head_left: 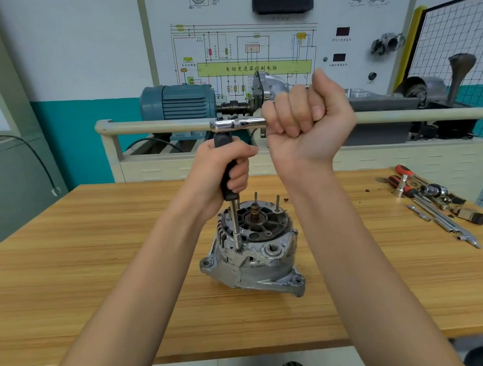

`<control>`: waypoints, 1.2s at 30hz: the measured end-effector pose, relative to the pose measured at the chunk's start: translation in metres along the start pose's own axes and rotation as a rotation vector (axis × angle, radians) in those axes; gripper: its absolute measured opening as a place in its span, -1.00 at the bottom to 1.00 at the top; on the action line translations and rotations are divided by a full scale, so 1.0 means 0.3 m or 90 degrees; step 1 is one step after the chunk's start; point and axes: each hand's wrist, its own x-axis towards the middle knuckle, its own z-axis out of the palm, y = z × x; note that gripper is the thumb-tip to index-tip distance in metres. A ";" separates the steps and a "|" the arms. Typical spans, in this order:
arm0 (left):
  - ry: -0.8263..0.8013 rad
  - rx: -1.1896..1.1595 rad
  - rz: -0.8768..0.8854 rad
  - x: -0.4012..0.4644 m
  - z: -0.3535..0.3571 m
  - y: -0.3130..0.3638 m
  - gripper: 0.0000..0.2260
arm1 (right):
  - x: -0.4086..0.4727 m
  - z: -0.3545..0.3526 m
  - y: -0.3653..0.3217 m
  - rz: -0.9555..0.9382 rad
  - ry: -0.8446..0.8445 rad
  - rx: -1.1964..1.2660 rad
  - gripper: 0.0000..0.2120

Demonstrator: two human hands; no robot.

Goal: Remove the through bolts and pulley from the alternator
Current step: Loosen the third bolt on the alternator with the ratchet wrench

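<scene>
A grey alternator [255, 261] stands on the wooden table [99, 258] with its open rear end up; thin bolts stick up near its far rim. A black-handled driver [228, 180] stands upright, its steel shaft [236, 228] meeting the housing at a bolt hole on the left side. My left hand [223, 169] grips the black handle. A chrome ratchet [236, 124] sits across the driver's top, and my right hand [306, 119] is fisted round its handle. The pulley is hidden beneath the alternator.
Loose tools lie at the table's right: red-handled screwdrivers [406, 179], sockets [435, 191] and extension bars [444, 221]. Behind the table stands a training bench with a rail [155, 125], a blue motor [178, 102] and a wiring board [254, 67].
</scene>
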 end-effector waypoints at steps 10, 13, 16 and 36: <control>-0.061 0.019 -0.040 0.004 0.010 -0.002 -0.56 | 0.076 -0.073 0.004 0.168 0.135 0.249 -0.53; 0.030 0.042 -0.024 0.005 0.024 -0.006 -0.54 | 0.040 -0.041 -0.006 0.087 0.127 0.182 -0.48; 0.124 0.064 -0.018 0.015 0.044 -0.013 -0.59 | -0.019 0.001 0.009 -0.041 0.062 0.028 -0.45; -0.063 0.039 -0.024 0.017 0.028 0.004 -0.54 | 0.082 -0.106 0.003 0.197 0.137 0.308 -0.51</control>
